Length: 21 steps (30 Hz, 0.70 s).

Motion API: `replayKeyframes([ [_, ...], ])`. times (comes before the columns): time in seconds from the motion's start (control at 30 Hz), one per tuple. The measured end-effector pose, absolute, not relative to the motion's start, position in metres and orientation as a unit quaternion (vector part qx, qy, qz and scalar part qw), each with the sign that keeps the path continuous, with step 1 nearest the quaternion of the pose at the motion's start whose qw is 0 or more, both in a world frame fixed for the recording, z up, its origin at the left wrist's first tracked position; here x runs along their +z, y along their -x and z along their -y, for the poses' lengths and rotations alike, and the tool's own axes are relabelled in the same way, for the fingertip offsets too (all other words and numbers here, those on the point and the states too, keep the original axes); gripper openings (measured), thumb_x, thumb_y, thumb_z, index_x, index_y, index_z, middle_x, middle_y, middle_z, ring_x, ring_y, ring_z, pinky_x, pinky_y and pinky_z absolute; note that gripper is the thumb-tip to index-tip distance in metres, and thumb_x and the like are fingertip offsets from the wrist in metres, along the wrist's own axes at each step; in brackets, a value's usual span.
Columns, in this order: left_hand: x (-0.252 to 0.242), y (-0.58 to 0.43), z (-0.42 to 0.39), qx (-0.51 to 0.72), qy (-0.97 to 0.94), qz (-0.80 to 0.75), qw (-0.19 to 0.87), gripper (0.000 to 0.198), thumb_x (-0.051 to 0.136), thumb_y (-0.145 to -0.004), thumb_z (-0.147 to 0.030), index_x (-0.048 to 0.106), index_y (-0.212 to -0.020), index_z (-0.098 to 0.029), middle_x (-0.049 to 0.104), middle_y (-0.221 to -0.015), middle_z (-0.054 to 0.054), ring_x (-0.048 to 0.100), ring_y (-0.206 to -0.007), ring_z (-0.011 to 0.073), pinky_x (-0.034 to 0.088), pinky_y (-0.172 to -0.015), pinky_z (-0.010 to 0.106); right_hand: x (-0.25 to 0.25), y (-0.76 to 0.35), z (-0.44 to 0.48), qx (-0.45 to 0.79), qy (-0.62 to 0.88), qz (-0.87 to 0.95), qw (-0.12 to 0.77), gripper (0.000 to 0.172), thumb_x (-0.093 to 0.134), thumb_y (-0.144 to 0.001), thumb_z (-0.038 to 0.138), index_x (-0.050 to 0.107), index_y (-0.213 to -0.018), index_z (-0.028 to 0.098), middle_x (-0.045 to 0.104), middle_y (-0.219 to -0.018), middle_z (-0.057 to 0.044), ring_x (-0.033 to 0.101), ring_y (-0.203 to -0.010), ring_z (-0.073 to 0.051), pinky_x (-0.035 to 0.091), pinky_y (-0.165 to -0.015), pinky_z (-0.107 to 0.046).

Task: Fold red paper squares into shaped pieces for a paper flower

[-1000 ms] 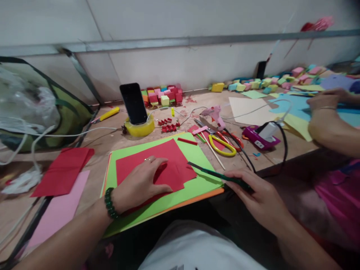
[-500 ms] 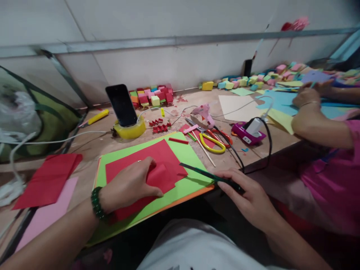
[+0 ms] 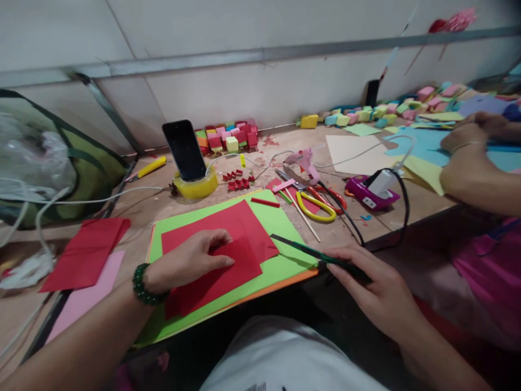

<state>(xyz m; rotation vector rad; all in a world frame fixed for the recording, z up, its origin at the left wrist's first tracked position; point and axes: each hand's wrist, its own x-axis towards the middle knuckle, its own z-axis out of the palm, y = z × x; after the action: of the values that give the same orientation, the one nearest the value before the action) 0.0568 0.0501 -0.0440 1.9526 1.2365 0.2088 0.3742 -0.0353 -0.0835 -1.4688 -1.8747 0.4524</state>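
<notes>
My left hand (image 3: 187, 260) lies on a red paper sheet (image 3: 244, 228) that rests on a green sheet (image 3: 280, 217); its fingers are closed together on the red paper's surface near a fold. A green bead bracelet (image 3: 141, 285) is on that wrist. My right hand (image 3: 370, 288) is closed round the handle of dark green scissors (image 3: 301, 250), whose blades point left over the green sheet's right edge.
A phone (image 3: 185, 149) stands in a yellow tape roll (image 3: 199, 187). Yellow scissors (image 3: 317, 206), a pink glue gun (image 3: 303, 160), paper cubes (image 3: 228, 138), red paper (image 3: 85, 252) at left. Another person's arm (image 3: 476, 174) works on blue paper at right.
My left hand has pulled the loose red paper toward me and flattened it; the raised fold seen before now lies flat. My right hand stays on the scissors.
</notes>
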Motion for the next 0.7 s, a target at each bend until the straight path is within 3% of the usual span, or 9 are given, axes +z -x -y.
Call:
replayKeyframes([
  [0.3, -0.045, -0.056, -0.049, 0.102, -0.765, -0.464, 0.435, 0.027, 0.062, -0.078, -0.043, 0.053, -0.081, -0.019, 0.051, -0.077, -0.003, 0.047, -0.072, 0.0147, 0.040, -0.066, 0.026, -0.082, -0.369, 0.037, 0.186, 0.557, 0.733, 0.344, 0.019, 0.055, -0.090, 0.029, 0.065, -0.105, 0.025, 0.069, -0.102, -0.005, 0.066, -0.096, -0.021, 0.053, -0.083, -0.032],
  [0.5, -0.045, -0.061, -0.050, 0.121, -0.763, -0.448, 0.450, 0.028, 0.065, -0.076, -0.043, 0.055, -0.085, -0.018, 0.055, -0.079, -0.002, 0.050, -0.074, 0.0149, 0.043, -0.069, 0.027, -0.079, -0.363, 0.028, 0.239, 0.482, 0.794, 0.285, 0.019, 0.051, -0.093, 0.026, 0.064, -0.107, 0.024, 0.068, -0.101, -0.006, 0.065, -0.093, -0.019, 0.053, -0.078, -0.029],
  [0.63, -0.047, -0.064, -0.047, 0.123, -0.791, -0.454, 0.393, 0.032, 0.065, -0.079, -0.041, 0.059, -0.100, -0.018, 0.061, -0.087, 0.002, 0.056, -0.079, 0.0174, 0.047, -0.074, 0.030, -0.077, -0.364, 0.023, 0.234, 0.468, 0.811, 0.262, 0.021, 0.052, -0.092, 0.025, 0.065, -0.107, 0.024, 0.068, -0.101, -0.007, 0.066, -0.092, -0.020, 0.054, -0.077, -0.030],
  [0.7, -0.047, -0.064, -0.042, 0.122, -0.812, -0.465, 0.330, 0.045, 0.064, -0.080, -0.041, 0.055, -0.118, -0.019, 0.064, -0.104, 0.007, 0.059, -0.094, 0.0228, 0.048, -0.086, 0.037, -0.077, -0.367, 0.024, 0.232, 0.466, 0.816, 0.252, 0.022, 0.051, -0.091, 0.024, 0.065, -0.109, 0.025, 0.068, -0.102, -0.007, 0.066, -0.092, -0.020, 0.054, -0.077, -0.031],
])
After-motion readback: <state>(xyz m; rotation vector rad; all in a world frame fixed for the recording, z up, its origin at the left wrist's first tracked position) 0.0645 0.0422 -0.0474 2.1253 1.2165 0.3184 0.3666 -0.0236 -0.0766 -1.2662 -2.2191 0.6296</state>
